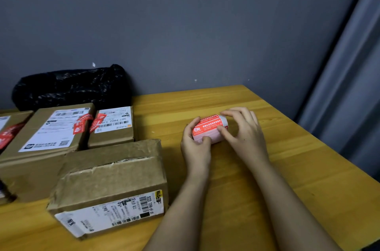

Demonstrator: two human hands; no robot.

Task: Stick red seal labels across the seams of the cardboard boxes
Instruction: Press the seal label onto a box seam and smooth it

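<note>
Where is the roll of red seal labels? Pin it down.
In the head view the roll of red seal labels sits right of centre over the wooden table, held between the left hand and right hand, right of the nearest cardboard box.

Crumpled black plastic bag [70,86] (against grey wall [185,24]) on wooden table [287,168].

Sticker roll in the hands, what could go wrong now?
The roll of red seal labels is pinched by the left hand and right hand; a peeled label could tear or fold onto itself. The nearest box has a rough, torn seam, so a label may stick poorly there.
</note>
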